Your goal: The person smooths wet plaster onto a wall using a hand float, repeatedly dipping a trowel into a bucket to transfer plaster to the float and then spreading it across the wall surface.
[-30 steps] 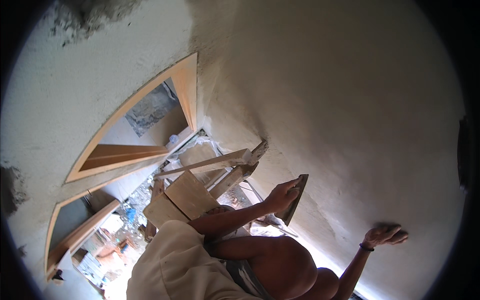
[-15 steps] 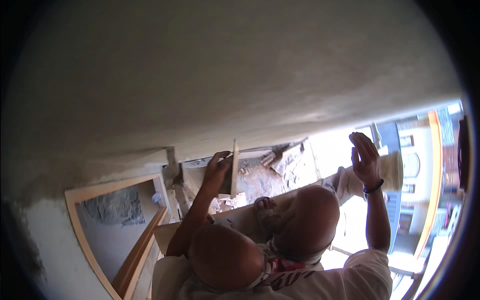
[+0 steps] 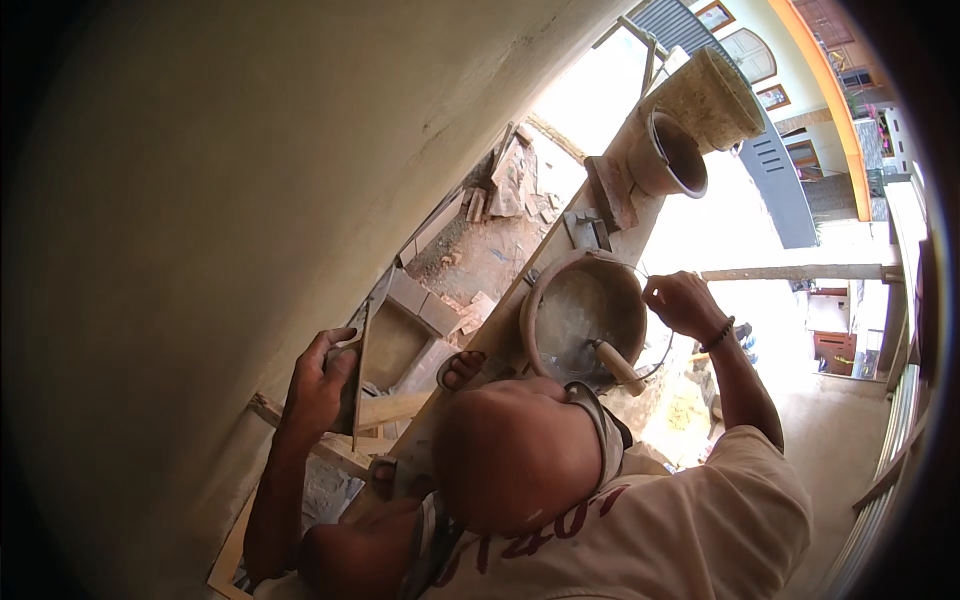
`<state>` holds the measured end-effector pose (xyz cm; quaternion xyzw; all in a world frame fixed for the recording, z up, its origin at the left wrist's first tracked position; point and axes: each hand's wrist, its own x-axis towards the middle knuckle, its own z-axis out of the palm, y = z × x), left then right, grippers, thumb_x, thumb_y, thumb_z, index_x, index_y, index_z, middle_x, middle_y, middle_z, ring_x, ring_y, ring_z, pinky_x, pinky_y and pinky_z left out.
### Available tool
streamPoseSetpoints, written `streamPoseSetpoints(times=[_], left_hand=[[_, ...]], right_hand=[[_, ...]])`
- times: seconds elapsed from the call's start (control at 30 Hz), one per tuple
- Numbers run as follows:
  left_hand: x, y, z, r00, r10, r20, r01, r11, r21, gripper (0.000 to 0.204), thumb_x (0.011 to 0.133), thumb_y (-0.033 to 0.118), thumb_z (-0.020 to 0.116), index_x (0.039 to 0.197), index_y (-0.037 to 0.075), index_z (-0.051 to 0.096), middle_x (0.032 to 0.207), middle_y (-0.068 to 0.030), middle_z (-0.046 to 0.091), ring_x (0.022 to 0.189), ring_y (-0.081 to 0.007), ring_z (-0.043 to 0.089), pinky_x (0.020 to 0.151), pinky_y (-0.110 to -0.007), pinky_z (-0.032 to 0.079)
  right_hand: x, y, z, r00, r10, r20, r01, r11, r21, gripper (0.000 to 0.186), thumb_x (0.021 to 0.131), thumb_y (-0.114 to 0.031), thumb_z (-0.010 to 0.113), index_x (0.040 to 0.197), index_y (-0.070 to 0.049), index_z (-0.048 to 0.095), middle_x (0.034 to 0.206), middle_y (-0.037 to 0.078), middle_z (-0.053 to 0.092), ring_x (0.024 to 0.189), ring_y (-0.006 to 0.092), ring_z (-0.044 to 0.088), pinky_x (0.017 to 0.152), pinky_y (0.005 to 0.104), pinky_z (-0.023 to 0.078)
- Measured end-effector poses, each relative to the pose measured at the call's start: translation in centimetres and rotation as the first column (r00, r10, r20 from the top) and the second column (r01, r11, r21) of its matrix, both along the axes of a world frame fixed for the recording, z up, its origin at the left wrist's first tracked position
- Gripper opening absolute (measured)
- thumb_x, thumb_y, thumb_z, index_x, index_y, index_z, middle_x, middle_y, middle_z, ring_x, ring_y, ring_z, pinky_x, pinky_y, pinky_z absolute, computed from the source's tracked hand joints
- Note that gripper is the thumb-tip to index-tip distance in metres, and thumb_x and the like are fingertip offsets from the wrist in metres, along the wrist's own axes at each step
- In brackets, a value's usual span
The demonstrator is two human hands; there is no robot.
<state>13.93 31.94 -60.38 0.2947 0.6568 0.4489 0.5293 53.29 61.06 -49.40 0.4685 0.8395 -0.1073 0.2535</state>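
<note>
My left hand (image 3: 320, 385) is closed around the back of a thin flat plastering float (image 3: 361, 385), seen nearly edge-on beside the plastered wall (image 3: 230, 180). The grip part is mostly hidden by the fingers. My right hand (image 3: 685, 305) is at the right rim of a round mortar-stained bucket (image 3: 535, 330), its fingers pinched on the thin wire handle (image 3: 668, 345). Greyish wet material lies inside the bucket. A tool with a pale cylindrical handle (image 3: 620, 367) leans out over the near rim; its other end is hidden.
I squat on a narrow raised plank (image 3: 632, 240), my bare toes (image 3: 462, 370) at its edge. Farther along stand a smaller bucket (image 3: 668, 155) and a larger tub (image 3: 705, 100). Rubble and boards (image 3: 490, 245) lie below. A wooden pole (image 3: 800, 272) crosses at right.
My view has swung to the right, bringing the buckets in sight. My right hand, raised with fingers extended before, has come down to the bucket's handle. My left hand keeps the float.
</note>
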Motion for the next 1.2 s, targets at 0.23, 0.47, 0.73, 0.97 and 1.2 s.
streamPoseSetpoints(times=[0.23, 0.47, 0.73, 0.97, 1.2], left_hand=[[-1.4, 4.0, 6.8, 0.917, -0.293, -0.269, 0.269, 0.955, -0.126, 0.038, 0.093, 0.016, 0.055, 0.124, -0.006, 0.053, 0.112, -0.0224, 0.063, 0.104, -0.0274, 0.062, 0.094, -0.037, 0.045], [1.7, 14.1, 4.6, 0.888, -0.396, -0.235, 0.378, 0.918, -0.121, 0.035, 0.095, 0.019, 0.056, 0.121, -0.005, 0.056, 0.104, -0.0143, 0.064, 0.095, -0.0179, 0.059, 0.090, -0.033, 0.046], [8.4, 18.0, -2.5, 0.951, -0.195, 0.242, 0.159, 0.974, 0.158, 0.036, 0.098, 0.023, 0.055, 0.122, -0.004, 0.057, 0.111, -0.0102, 0.064, 0.104, -0.0141, 0.056, 0.096, -0.028, 0.042], [8.3, 16.6, -4.3, 0.965, -0.148, 0.217, 0.125, 0.985, 0.119, 0.034, 0.100, 0.023, 0.053, 0.121, -0.003, 0.057, 0.111, -0.0078, 0.064, 0.105, -0.0127, 0.055, 0.097, -0.028, 0.041], [8.3, 17.5, -5.3, 0.917, -0.054, 0.395, 0.008, 0.993, 0.118, 0.033, 0.101, 0.024, 0.052, 0.120, -0.001, 0.058, 0.110, -0.0062, 0.064, 0.105, -0.0126, 0.056, 0.096, -0.028, 0.041]], right_hand=[[0.8, -4.3, -4.6, 0.984, -0.067, 0.168, 0.120, 0.935, -0.335, 0.033, 0.086, -0.034, 0.059, 0.102, -0.006, 0.065, 0.083, 0.019, 0.070, 0.081, 0.0352, 0.069, 0.074, 0.0453, 0.053], [5.0, -5.7, -8.1, 0.985, 0.067, 0.159, -0.006, 0.934, -0.357, 0.035, 0.085, -0.030, 0.060, 0.112, -0.007, 0.058, 0.082, 0.022, 0.067, 0.078, 0.0370, 0.069, 0.072, 0.0475, 0.053], [2.9, -5.2, -7.4, 0.976, 0.142, 0.166, -0.080, 0.941, -0.330, 0.026, 0.089, -0.027, 0.057, 0.111, -0.013, 0.056, 0.099, 0.019, 0.061, 0.078, 0.0364, 0.068, 0.068, 0.0486, 0.054], [1.9, -6.9, -2.9, 0.995, 0.021, -0.095, -0.038, 0.982, -0.188, 0.022, 0.086, -0.018, 0.062, 0.106, -0.010, 0.060, 0.098, 0.013, 0.060, 0.086, 0.0338, 0.063, 0.074, 0.0458, 0.051], [7.6, -7.1, -2.8, 0.943, -0.080, -0.323, 0.207, 0.902, 0.379, 0.064, 0.084, -0.004, 0.063, 0.142, -0.003, 0.038, 0.113, 0.021, 0.058, 0.107, 0.0372, 0.054, 0.092, 0.0463, 0.045]])
